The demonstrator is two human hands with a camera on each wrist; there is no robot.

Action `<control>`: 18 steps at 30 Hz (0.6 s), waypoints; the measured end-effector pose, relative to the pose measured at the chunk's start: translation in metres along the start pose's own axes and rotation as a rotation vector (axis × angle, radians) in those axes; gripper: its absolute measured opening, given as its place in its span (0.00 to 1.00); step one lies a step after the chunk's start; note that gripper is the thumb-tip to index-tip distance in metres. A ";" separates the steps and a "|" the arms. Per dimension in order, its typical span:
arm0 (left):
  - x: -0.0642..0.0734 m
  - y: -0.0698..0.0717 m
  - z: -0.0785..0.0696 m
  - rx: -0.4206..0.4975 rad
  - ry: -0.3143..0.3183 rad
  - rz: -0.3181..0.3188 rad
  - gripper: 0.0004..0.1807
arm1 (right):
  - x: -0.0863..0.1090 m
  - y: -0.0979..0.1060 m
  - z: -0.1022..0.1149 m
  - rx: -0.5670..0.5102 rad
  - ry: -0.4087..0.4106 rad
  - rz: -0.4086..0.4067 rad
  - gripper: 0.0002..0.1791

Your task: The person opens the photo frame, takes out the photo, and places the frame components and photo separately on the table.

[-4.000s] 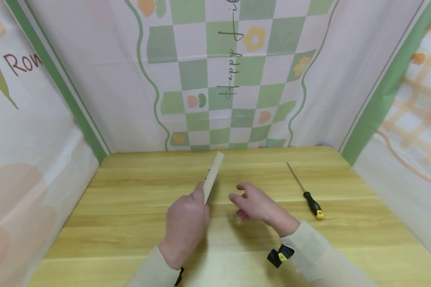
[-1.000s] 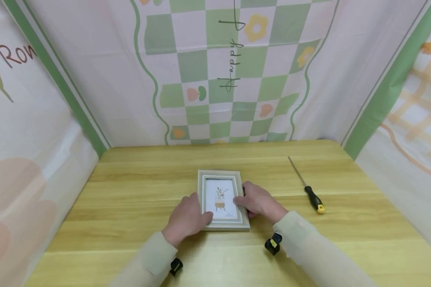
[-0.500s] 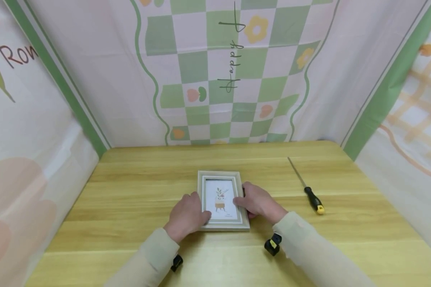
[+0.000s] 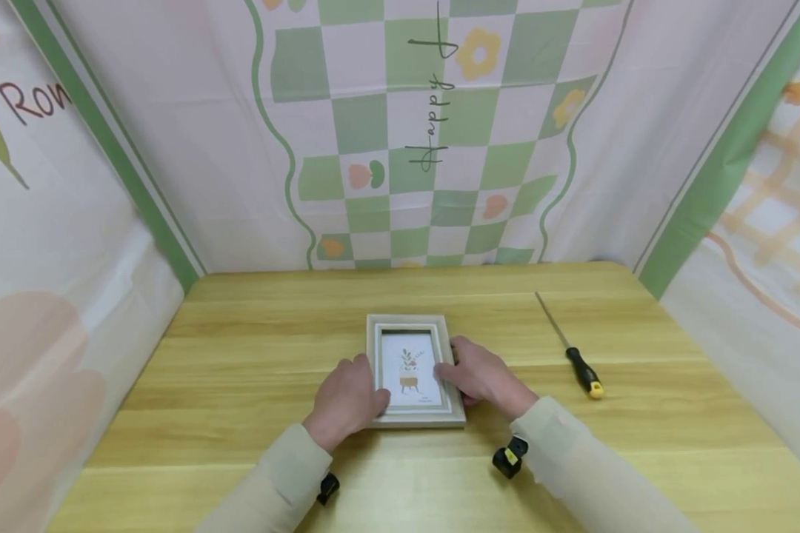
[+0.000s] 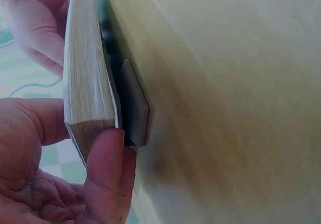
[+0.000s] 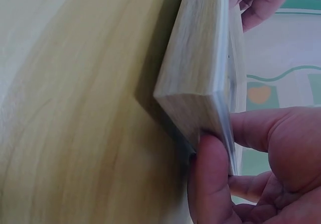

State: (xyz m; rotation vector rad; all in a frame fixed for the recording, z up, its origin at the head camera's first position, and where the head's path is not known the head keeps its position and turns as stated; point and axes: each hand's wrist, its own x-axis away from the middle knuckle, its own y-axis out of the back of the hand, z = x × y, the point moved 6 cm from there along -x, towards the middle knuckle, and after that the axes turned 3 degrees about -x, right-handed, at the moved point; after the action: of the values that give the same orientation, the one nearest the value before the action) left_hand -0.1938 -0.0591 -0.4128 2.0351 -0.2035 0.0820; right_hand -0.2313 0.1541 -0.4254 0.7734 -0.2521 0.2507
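Observation:
A pale wood picture frame [image 4: 407, 420], with a drawing of a potted plant behind its opening, faces up in the head view. My left hand [image 4: 347, 400] grips its left side, the thumb lying over the near left corner. On the opposite side my right hand [image 4: 487, 376] grips the frame, its thumb on the front and its fingers beneath. Both wrist views show the frame's thick side [image 5: 88, 58] pinched between thumb and fingers. A dark flap [image 5: 135, 108] projects from the back towards the table. Most of the back is hidden.
A screwdriver [image 4: 581, 371] with a black and yellow handle lies to the right of the frame. The wooden table [image 4: 253, 326] ends at a patterned cloth [image 4: 407, 118] at the back, with more cloth on both sides.
Four seconds ago the left hand held the frame edge-on and the right hand was off it. Now it faces up in both hands. Over the last second the left thumb has shifted slightly left.

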 end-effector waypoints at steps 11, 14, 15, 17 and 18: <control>0.002 0.011 0.003 -0.022 0.001 -0.064 0.29 | 0.011 0.011 0.016 -0.053 0.072 -0.031 0.38; 0.003 0.018 0.005 -0.046 -0.001 -0.091 0.25 | 0.017 0.012 0.025 -0.054 0.095 -0.043 0.40; 0.003 0.020 0.007 -0.053 -0.002 -0.097 0.23 | 0.019 0.012 0.028 -0.048 0.103 -0.044 0.41; 0.004 0.025 0.009 -0.062 -0.011 -0.115 0.21 | 0.022 0.012 0.034 -0.044 0.118 -0.042 0.42; 0.004 0.027 0.011 -0.068 -0.015 -0.122 0.19 | 0.023 0.012 0.037 -0.045 0.123 -0.042 0.42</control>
State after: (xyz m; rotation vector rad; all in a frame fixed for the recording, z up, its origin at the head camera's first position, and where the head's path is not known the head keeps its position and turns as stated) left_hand -0.1951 -0.0815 -0.3937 1.9764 -0.0897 -0.0165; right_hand -0.2182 0.1388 -0.3849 0.7153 -0.1249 0.2515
